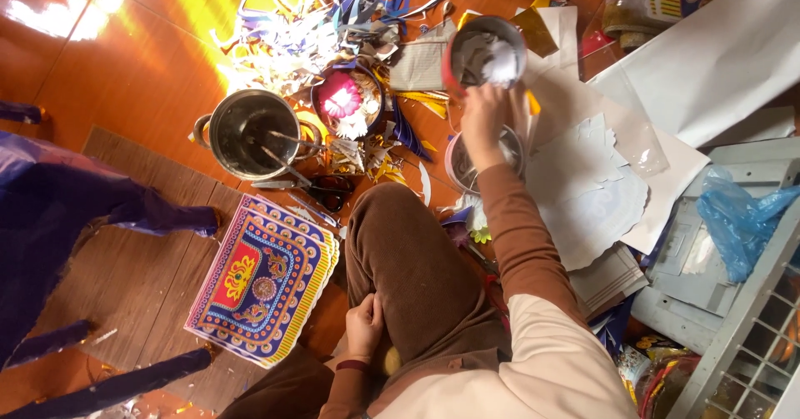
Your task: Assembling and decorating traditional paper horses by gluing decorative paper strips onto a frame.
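Head view: a round metal tin [487,50] is held up over the floor by the right hand [484,119]. The fingers are closed around the tin's lower side, near its red rim. Crumpled grey and white paper is seen inside the tin. A second metal bowl [461,165] is found just under that hand, partly hidden by the wrist. The left hand [364,325] is laid on the brown trouser leg [408,269], with its fingers curled in loosely; nothing is seen in it. A stack of bright patterned paper sheets [262,279] is spread on the wooden floor [133,252], near the knee. A steel pot [248,133] with tools in it is placed above the stack, and black scissors [329,190] are laid beside it. A pink paper flower [342,98] is set in a small bowl next to the pot. White paper sheets [587,190] are piled to the right of the arm. A blue plastic bag [737,223] is laid on a grey crate [750,319].
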